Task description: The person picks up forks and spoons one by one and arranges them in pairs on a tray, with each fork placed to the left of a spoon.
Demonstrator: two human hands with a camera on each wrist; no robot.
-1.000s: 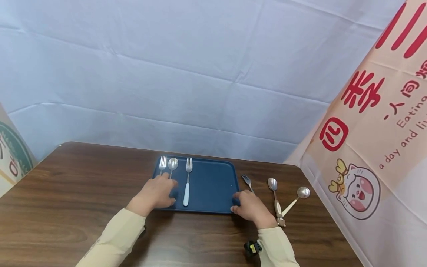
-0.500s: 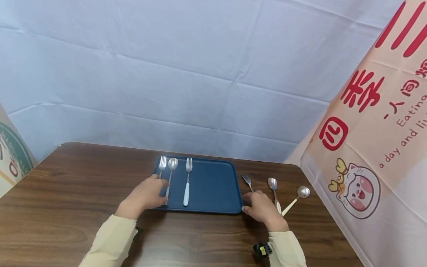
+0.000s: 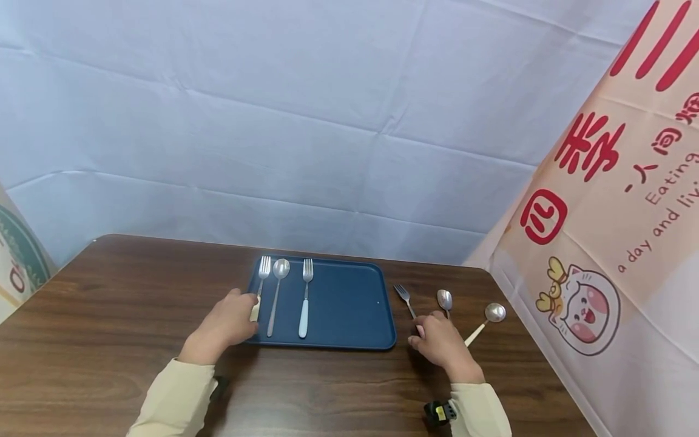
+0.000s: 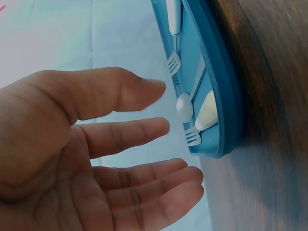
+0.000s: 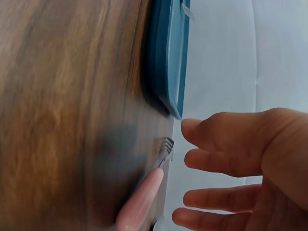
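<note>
My left hand (image 3: 225, 321) hovers over the left edge of the blue tray (image 3: 349, 315), fingers apart and holding nothing in the left wrist view. Under it lies a fork with a cream handle (image 3: 255, 309), partly hidden. Beside that on the tray are an all-metal spoon (image 3: 275, 297) and a fork with a pale blue handle (image 3: 304, 315). My right hand (image 3: 439, 340) hangs above a fork with a pink handle (image 5: 142, 199) lying on the table right of the tray. Its fingers are spread and grip nothing in the right wrist view.
Right of my right hand lie a spoon (image 3: 445, 298), its handle hidden by the hand, and a round spoon with a cream handle (image 3: 495, 313). The brown wooden table (image 3: 136, 303) meets a white cloth (image 3: 273, 152) at the back. A printed banner (image 3: 590, 243) hangs at right.
My left hand has moved left, uncovering the metal spoon. My right hand has moved right, away from the tray's edge to the pink-handled fork. The tray's cutlery has stayed in place.
</note>
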